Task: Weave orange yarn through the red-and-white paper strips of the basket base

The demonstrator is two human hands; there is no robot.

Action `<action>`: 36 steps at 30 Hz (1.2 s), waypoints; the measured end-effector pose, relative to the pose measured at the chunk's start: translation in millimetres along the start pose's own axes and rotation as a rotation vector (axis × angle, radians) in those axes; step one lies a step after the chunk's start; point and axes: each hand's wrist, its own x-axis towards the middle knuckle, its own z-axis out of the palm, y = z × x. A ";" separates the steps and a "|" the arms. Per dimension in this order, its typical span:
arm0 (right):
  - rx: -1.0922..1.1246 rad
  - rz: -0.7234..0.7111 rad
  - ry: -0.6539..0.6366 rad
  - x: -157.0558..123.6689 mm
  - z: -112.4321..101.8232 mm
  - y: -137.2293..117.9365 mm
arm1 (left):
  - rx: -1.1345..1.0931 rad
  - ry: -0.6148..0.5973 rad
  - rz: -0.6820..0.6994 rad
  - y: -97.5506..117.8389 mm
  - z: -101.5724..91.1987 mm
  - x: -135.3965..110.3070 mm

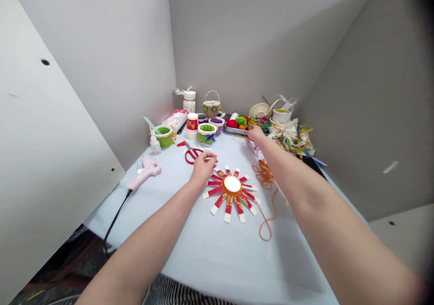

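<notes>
A paper cup cut into red and white strips (228,210) lies splayed like a sun on the table, orange yarn wound around its round white base. My left hand (204,164) is by its upper left strips, thumb and fingers drawn together; whatever is between them is too small to make out. Reaching far forward, my right hand (255,132) is at the front edge of a metal tray (233,130) of yarn balls, its fingers closed on orange yarn. Loose orange yarn (265,174) lies in loops under my right forearm, and a strand runs to the cut cup.
Red-handled scissors (193,155) lie left of my left hand. A pink glue gun (145,173) with a black cord rests farther left, near a glue bottle (155,145). Green baskets (206,134), a red cup (192,123) and a heap of scraps (290,135) line the back.
</notes>
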 end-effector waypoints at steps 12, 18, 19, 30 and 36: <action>-0.166 -0.183 -0.464 -138.2 -85.3 -5.6 | 0.345 -0.304 0.305 8.1 4.0 -21.0; -0.160 -0.208 -0.632 -198.7 -104.6 -6.6 | 0.807 -0.685 0.522 26.0 -1.6 -32.9; -0.165 -0.236 -0.669 -204.1 -103.2 -8.3 | 0.865 -0.734 0.525 27.1 -3.2 -33.1; -0.264 -0.305 -0.670 -220.9 -88.9 -14.0 | 1.001 -0.859 0.508 20.4 -10.7 -22.8; -0.290 -0.351 -0.642 -224.6 -80.5 -13.0 | 1.053 -0.861 0.518 19.5 -14.1 -17.9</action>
